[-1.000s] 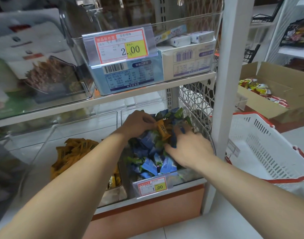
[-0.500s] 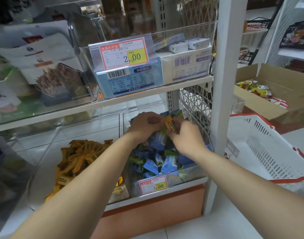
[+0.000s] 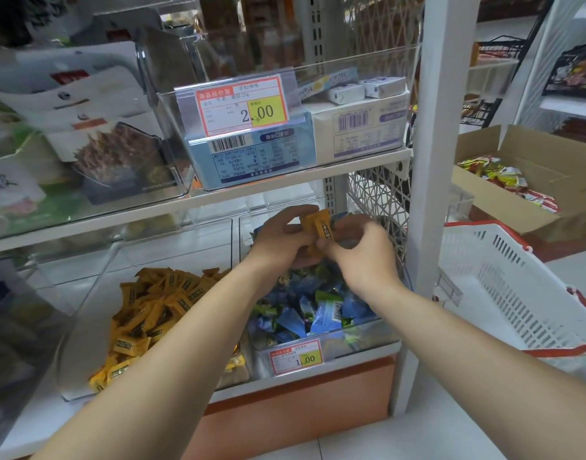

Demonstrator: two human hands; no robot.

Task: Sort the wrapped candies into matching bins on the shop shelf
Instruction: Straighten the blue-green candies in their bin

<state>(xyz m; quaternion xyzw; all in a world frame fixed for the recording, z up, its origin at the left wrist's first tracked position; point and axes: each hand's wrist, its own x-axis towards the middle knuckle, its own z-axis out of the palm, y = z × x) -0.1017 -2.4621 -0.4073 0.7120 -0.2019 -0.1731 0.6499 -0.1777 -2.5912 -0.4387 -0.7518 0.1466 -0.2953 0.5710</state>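
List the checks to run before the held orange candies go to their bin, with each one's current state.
1. Grip: left hand and right hand both pinch the orange candies: ok.
2. Candies held above the blue candy bin, not resting in it: ok.
3. Matching orange candy bin sits directly to the left, top open: ok.
4. Room in that bin: bare floor shows behind its pile: ok.
5. Stray orange pieces among the blue candies: cannot tell, the hands cover part.
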